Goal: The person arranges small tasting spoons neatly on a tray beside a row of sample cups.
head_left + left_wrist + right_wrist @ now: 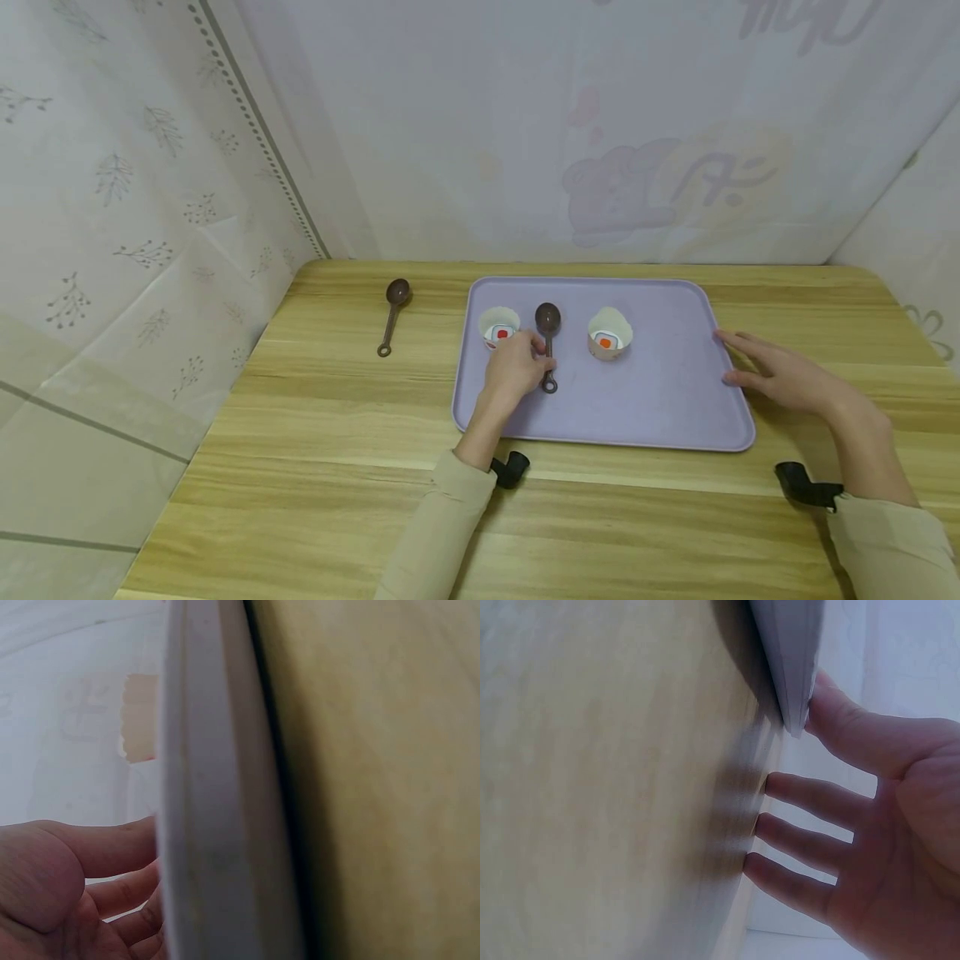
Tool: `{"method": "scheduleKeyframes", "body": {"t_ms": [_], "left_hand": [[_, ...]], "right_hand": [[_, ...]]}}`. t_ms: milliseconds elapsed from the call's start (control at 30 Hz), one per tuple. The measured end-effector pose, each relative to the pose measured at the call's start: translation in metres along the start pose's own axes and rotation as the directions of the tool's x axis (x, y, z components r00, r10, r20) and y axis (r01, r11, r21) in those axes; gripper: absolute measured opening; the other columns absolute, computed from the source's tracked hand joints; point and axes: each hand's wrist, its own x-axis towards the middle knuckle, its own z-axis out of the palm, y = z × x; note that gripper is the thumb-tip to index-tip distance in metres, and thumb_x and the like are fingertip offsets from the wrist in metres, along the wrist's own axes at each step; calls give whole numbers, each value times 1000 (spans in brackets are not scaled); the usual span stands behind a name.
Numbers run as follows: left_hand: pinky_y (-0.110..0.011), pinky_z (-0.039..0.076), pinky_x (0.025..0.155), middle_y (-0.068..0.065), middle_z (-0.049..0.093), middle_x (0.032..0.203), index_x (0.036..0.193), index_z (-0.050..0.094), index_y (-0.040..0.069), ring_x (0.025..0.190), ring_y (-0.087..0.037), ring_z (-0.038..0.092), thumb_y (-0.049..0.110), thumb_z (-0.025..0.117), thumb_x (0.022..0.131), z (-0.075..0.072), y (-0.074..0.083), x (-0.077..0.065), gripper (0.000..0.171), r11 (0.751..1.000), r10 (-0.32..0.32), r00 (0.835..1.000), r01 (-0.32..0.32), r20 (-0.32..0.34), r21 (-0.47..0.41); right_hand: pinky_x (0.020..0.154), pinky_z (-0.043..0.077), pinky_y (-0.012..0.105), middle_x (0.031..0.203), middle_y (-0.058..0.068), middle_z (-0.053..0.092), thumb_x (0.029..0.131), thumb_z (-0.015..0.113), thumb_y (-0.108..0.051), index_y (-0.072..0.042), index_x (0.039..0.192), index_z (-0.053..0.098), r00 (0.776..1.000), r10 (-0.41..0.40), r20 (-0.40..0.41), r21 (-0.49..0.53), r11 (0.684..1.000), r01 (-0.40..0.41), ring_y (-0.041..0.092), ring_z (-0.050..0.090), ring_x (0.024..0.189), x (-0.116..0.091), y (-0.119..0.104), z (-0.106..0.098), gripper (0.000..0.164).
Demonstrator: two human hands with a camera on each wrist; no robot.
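Observation:
My left hand (512, 367) reaches over the purple tray (667, 400) and pinches the handle of a brown measuring spoon (548, 318). The bowl of that spoon points toward the back. Just left of it stands a paper baking cup (498, 321) with a red mark inside; a second paper cup (610, 335) with an orange mark stands to the right. In the left wrist view the tray's rim hides my fingertips. My right hand (795, 375) is at the tray's right edge, thumb against the rim, and in the right wrist view the other fingertips (784, 782) rest on the table.
Left of the tray, another brown measuring spoon (392, 315) lies on the wooden table (337, 442). Patterned cloth (465, 150) hangs behind the table, with more at the left side. A black wrist mount is on each forearm.

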Motion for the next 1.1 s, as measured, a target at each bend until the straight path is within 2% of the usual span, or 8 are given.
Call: {"method": "scheduleKeyframes", "body": {"t_ms": [567, 867, 1100], "left_hand": [[-26, 45, 58, -4, 64, 70, 105, 70, 1, 63, -14, 57, 9, 81, 84, 1, 4, -2, 25, 999, 42, 999, -42, -5, 13], [-27, 46, 57, 0, 62, 69, 110, 70, 0, 63, -14, 58, 12, 78, 87, -3, 8, -7, 27, 997, 57, 998, -56, -10, 60], [-27, 45, 57, -2, 64, 72, 115, 70, 1, 65, -16, 58, 13, 78, 88, -2, 8, -4, 31, 995, 49, 999, -48, -5, 84]], "right_hand": [[103, 21, 76, 152, 45, 16, 103, 59, -29, 3, 157, 23, 1000, -10, -5, -14, 1000, 10, 66, 19, 136, -2, -1, 0, 73], [103, 22, 76, 152, 45, 17, 103, 59, -29, 3, 157, 23, 1000, -16, -9, -20, 1000, 16, 66, 20, 135, -1, 1, 1, 72], [103, 22, 76, 152, 45, 16, 103, 59, -30, 3, 157, 23, 1000, -5, -4, -18, 1000, 5, 66, 20, 136, 0, 0, 0, 73]]}}
